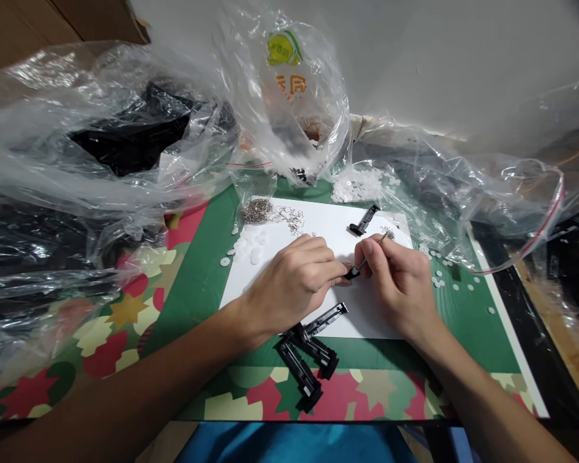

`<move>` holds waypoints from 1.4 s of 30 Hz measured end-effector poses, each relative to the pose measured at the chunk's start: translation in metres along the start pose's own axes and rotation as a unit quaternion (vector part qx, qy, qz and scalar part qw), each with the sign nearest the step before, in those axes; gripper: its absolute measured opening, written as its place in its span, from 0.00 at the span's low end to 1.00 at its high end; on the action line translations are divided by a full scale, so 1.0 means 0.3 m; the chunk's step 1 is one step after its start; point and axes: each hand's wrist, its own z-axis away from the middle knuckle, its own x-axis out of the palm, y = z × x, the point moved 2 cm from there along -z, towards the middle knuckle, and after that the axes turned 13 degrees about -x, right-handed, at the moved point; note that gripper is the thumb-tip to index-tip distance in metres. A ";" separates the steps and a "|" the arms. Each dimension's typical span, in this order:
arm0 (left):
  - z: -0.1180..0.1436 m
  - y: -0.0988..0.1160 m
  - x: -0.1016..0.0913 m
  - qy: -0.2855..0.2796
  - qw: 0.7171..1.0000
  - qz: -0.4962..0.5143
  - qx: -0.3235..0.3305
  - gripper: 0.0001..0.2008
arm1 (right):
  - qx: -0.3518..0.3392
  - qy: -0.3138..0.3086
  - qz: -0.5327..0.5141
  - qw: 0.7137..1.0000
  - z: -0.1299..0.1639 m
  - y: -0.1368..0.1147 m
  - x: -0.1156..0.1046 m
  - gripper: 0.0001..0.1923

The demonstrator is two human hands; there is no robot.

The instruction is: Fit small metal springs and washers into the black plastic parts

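My left hand pinches a small black plastic part over a white sheet. Beside it, my right hand grips thin metal tweezers whose tip meets that part. Several finished black plastic pieces lie piled just below my hands at the sheet's near edge. One more black piece rests at the sheet's far right. A heap of small metal springs sits at the sheet's far left, with white round discs scattered below it.
Crumpled clear plastic bags crowd the left and back; one printed bag stands behind the sheet. More white discs are heaped at the back and strewn on the green mat to the right. A red-edged bag lies right.
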 end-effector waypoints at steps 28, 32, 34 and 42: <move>-0.005 -0.002 -0.034 0.108 0.984 0.117 -0.080 0.07 | -0.035 0.199 -0.027 0.979 -0.004 0.022 -0.090 0.21; 0.000 0.004 -0.073 0.133 0.968 0.159 -0.141 0.09 | 0.002 0.111 -0.071 0.991 -0.015 0.047 -0.116 0.16; 0.003 0.008 -0.093 0.136 0.961 0.172 -0.169 0.10 | 0.036 0.049 -0.108 0.992 -0.021 0.040 -0.099 0.10; 0.002 -0.021 -0.123 0.126 0.966 0.160 -0.159 0.09 | 0.025 0.025 -0.217 0.975 -0.072 -0.070 -0.082 0.04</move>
